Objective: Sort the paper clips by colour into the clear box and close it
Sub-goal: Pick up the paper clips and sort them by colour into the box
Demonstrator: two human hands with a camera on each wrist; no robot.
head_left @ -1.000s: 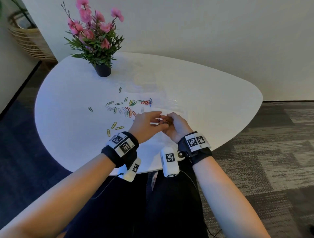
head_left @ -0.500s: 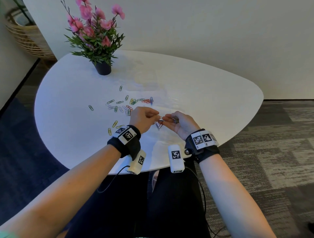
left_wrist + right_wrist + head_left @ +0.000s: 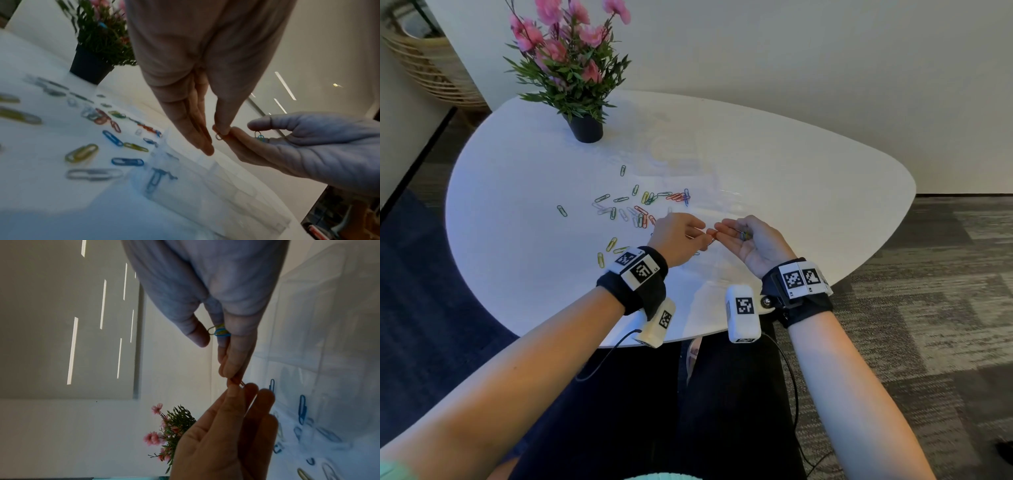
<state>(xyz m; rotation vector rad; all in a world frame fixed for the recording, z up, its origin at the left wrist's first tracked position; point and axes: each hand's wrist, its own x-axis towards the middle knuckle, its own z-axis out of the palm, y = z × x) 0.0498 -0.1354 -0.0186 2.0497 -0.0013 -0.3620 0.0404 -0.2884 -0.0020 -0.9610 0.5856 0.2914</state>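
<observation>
a light, slippery red clip [image 3: 713,236] is pinched at centre frame between left hand [image 3: 677,240] and right hand [image 3: 755,241] fingers, best gripped across its flat loops.

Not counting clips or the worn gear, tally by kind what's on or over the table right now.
Hands: 2 (left hand, right hand, fingers meeting at one red clip)
Clear box: 1
Potted plant: 1
Total: 4
</observation>
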